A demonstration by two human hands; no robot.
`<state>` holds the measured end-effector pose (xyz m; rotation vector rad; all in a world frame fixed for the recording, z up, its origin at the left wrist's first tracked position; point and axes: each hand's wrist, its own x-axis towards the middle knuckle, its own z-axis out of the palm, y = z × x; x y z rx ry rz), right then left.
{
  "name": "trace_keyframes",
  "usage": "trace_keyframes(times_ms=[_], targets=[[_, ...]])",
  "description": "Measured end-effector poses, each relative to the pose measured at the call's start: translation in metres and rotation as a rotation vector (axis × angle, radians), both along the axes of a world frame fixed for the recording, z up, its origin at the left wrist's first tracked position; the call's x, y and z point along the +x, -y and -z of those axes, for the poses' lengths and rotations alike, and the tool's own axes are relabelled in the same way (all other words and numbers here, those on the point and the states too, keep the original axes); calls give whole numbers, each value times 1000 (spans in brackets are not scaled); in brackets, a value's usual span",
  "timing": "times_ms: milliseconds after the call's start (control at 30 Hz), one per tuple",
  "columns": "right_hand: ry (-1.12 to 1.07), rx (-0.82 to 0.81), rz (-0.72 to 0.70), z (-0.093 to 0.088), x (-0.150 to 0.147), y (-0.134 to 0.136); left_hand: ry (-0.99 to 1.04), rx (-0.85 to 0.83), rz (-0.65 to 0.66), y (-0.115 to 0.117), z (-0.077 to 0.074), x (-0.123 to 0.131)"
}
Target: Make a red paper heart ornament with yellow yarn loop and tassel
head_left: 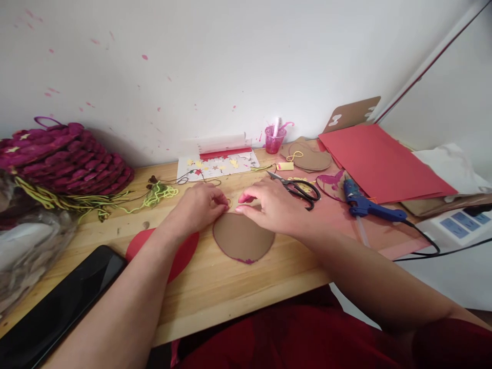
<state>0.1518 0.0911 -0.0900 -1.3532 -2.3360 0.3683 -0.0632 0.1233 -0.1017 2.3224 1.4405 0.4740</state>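
Observation:
A round brown cardboard piece [244,238] with a purple-stained edge lies flat on the wooden table. At its top edge, a small loop of yellow string [230,202] shows between my hands. My left hand [202,205] is closed in a pinch beside that loop, its fingertips against the string. On the other side, my right hand [271,205] has its thumb at the cardboard's upper edge. Its index finger is curled above, with a small gap between the two tips. Partly under my left forearm lies a red paper circle [184,251].
Scissors [303,192], a blue glue gun [369,207] and red sheets [388,164] are on the right. A power strip [455,228] stands at the right edge. Left are a black phone [65,302], a purple piñata-like object [69,159] and yellow-green strings [159,193].

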Motion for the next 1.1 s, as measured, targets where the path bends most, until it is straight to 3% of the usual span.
trace_keyframes(times_ms=[200,400,600,700,867,1100], targets=[[-15,-5,29,9,-2,-5,36,-34,-69,0,1,-1],[-134,-82,74,10,-2,-6,467,-281,-122,-1,-1,-5],[-453,-156,94,16,-4,-9,769,-453,-143,1,-7,-2],[-584,-99,144,13,-4,-10,892,-564,-142,2,-9,1],[-652,190,112,3,-7,-4,1047,-694,-194,3,-8,6],[-584,143,120,9,-11,-2,1113,-770,-102,11,-11,15]])
